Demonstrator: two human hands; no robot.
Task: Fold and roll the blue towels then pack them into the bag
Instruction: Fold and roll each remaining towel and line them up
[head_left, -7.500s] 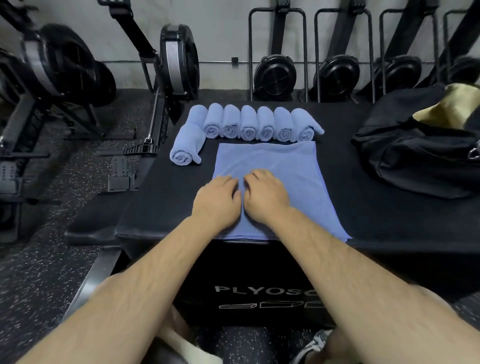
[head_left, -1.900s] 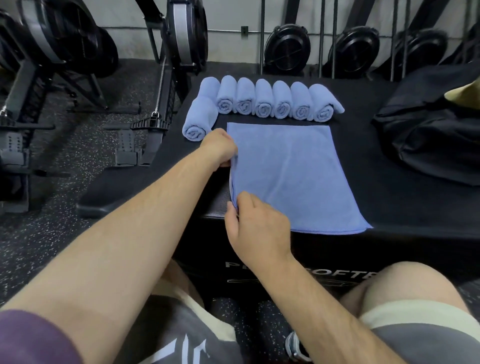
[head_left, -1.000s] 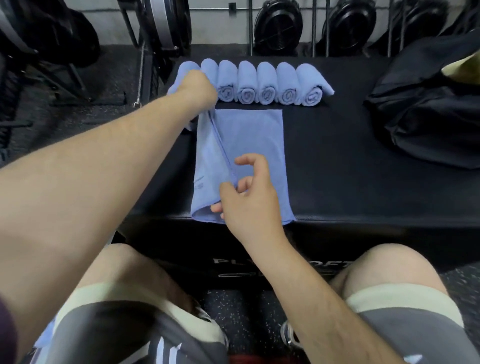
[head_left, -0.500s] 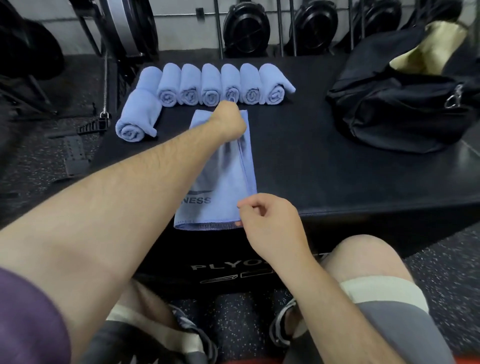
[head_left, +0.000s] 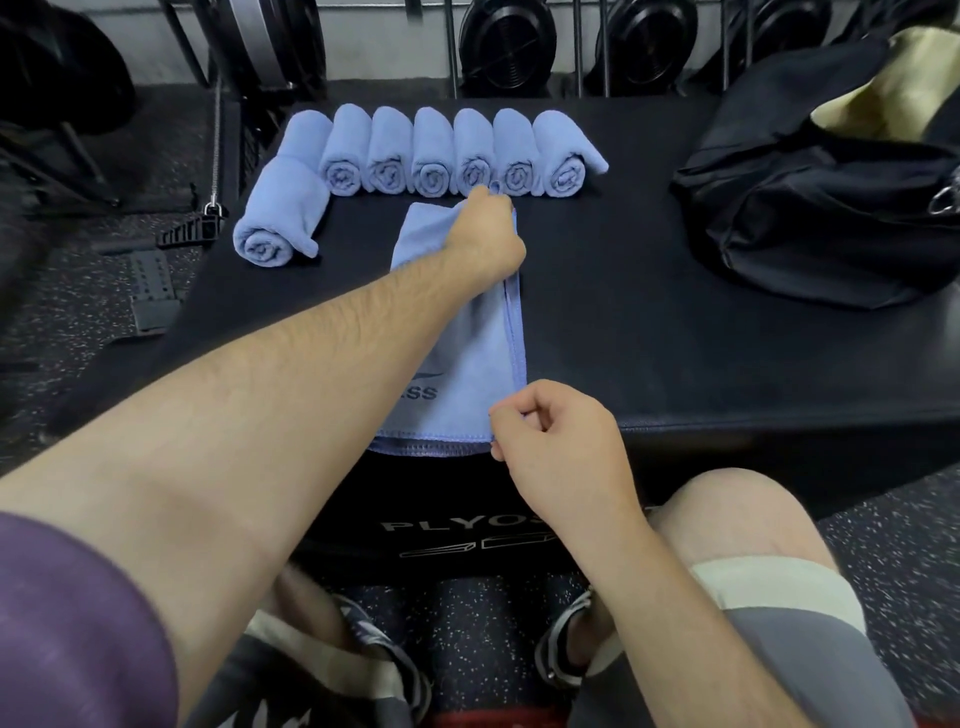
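A blue towel (head_left: 470, 374) lies folded into a narrow strip on the black plyo box (head_left: 623, 322), its near end hanging over the front edge. My left hand (head_left: 485, 234) pinches the strip's far right corner. At the near right corner my right hand (head_left: 550, 436) pinches the hem. Several rolled blue towels (head_left: 431, 156) stand in a row along the back of the box, and one more rolled towel (head_left: 278, 215) lies at an angle at the left. The black bag (head_left: 810, 208) sits open at the right, with something tan inside.
Rowing machines and black flywheels (head_left: 506, 41) stand behind the box and at the left. Speckled rubber floor (head_left: 78, 312) surrounds it. My knees and shoes are below the box's front edge.
The towel was spread wide, then folded lengthwise into a narrow strip. Since half a second ago both hands have stayed at the strip's right edge, holding its corners.
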